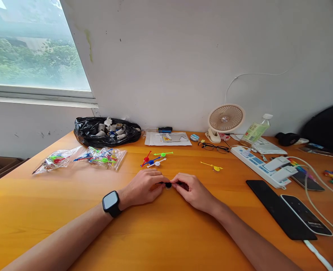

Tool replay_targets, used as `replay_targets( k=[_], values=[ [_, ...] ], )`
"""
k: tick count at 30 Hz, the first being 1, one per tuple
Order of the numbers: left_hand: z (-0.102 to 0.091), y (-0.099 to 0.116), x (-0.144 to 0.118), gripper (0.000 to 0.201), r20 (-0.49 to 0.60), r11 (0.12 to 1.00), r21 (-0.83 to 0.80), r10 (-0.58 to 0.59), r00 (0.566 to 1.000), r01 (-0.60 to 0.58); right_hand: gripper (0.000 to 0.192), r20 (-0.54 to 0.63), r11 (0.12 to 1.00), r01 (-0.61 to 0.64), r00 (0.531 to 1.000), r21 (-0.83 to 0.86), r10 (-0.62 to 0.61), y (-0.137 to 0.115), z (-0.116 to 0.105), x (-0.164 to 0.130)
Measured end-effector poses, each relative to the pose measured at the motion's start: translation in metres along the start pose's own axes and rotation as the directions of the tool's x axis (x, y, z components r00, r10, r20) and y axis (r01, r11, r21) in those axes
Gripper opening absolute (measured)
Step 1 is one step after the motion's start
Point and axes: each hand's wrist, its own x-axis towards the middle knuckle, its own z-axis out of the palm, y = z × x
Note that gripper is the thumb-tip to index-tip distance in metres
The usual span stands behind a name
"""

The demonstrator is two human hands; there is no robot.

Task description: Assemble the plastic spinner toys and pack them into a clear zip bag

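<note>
Both hands pinch a small black arrow spinner [168, 185] just above the table, one at each end. My left hand [145, 186], with a smartwatch on the wrist, closes thumb and fingers on its left side. On the other side my right hand [193, 191] grips it, and the fingers hide the tips. Behind the hands lie a red spinner [146, 160], a green spinner [163, 154], a blue spinner [151, 162] and a white spinner [157, 163], close together. A yellow spinner [216, 168] sits apart, to the right.
Clear bags [104, 160] of coloured spinners and a black plastic bag [83, 131] stand at the left. Toward the back right are glasses [216, 146], a fan [225, 118] and a tilted bottle [255, 131]. A power strip [257, 165] with cables and a black slab [279, 210] lie right.
</note>
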Motion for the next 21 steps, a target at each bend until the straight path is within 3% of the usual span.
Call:
replay_targets(
  k=[8,12,16,21],
  values=[
    [-0.002,0.004,0.003,0.022,0.089,0.987,0.135,0.074,0.993,-0.085,0.016,-0.022,0.998,-0.047,0.999,0.031,0.047,0.005,0.003,0.001],
    [-0.002,0.004,0.003,0.019,0.093,0.99,0.127,0.048,0.994,-0.059,0.014,-0.027,0.997,-0.069,0.997,0.02,0.07,0.004,0.005,0.001],
    [-0.002,0.005,0.001,0.019,0.059,0.998,0.055,0.023,0.998,-0.026,0.015,-0.062,0.998,-0.068,0.996,-0.006,0.068,0.004,-0.002,0.001],
    [-0.007,0.006,0.001,0.035,-0.047,1.0,0.012,-0.028,0.998,0.028,0.036,-0.162,0.974,-0.204,0.962,0.099,0.218,0.01,-0.018,0.0]
  ],
)
